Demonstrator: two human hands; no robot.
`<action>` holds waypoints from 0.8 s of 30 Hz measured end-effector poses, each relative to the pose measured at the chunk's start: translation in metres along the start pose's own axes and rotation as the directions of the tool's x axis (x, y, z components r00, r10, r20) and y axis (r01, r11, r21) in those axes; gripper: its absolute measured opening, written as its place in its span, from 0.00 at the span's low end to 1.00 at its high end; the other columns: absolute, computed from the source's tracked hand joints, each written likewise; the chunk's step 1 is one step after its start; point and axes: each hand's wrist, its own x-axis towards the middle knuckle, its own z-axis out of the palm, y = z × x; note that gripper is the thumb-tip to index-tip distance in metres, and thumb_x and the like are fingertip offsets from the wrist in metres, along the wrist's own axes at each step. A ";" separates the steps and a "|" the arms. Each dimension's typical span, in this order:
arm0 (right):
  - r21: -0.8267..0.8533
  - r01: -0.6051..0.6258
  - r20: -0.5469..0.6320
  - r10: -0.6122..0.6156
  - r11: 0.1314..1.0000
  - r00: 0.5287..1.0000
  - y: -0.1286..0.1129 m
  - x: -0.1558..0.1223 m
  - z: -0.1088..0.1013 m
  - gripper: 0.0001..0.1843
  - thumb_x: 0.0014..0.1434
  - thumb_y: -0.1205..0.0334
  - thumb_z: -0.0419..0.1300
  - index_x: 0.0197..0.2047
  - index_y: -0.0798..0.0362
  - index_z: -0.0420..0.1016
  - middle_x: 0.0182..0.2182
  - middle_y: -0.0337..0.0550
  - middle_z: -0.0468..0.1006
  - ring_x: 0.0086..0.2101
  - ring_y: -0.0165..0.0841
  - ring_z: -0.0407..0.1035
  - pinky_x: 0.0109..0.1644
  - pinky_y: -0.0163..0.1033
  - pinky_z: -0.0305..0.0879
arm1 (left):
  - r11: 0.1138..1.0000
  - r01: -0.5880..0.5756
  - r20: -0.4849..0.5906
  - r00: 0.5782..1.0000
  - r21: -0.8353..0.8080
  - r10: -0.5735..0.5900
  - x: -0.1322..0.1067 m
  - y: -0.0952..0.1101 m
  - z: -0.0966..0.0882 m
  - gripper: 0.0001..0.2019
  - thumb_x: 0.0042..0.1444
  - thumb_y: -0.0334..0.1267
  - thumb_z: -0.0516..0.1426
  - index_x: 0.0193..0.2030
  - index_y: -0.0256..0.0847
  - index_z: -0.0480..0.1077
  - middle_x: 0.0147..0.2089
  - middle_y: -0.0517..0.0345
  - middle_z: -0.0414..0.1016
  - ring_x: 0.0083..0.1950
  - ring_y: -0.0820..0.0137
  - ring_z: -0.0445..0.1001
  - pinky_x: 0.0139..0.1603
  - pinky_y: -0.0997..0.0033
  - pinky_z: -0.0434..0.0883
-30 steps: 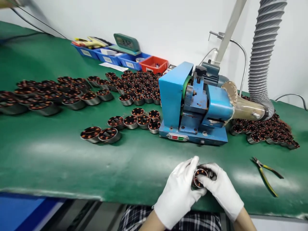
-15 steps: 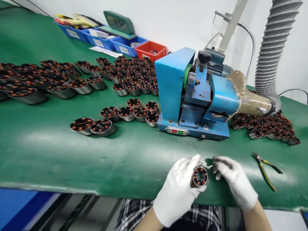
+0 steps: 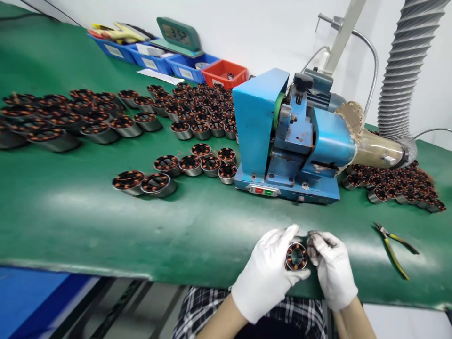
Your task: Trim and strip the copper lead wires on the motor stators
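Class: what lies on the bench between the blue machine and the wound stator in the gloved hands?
Nothing does: the head view shows only bare green mat between the blue machine and the stator gripped in the left hand.

Your white-gloved left hand (image 3: 268,278) hides the outer wall of the small copper-wound steel stator ring (image 3: 295,256). The rows of rings (image 3: 21,127) at the green table's (image 3: 88,216) left edge blur; the grey ribbed hose (image 3: 406,70) is cut off above.
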 end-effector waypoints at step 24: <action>-0.584 0.074 0.110 -0.011 0.808 0.994 0.002 0.008 -0.028 0.10 0.49 0.57 0.62 0.27 0.54 0.79 0.23 0.44 0.79 0.20 0.33 0.68 0.24 0.35 0.67 | 0.995 -0.030 0.056 0.998 -0.098 0.036 0.010 0.003 -0.010 0.20 0.45 0.41 0.64 0.45 0.41 0.66 0.44 0.53 0.74 0.48 0.62 0.72 0.56 0.53 0.67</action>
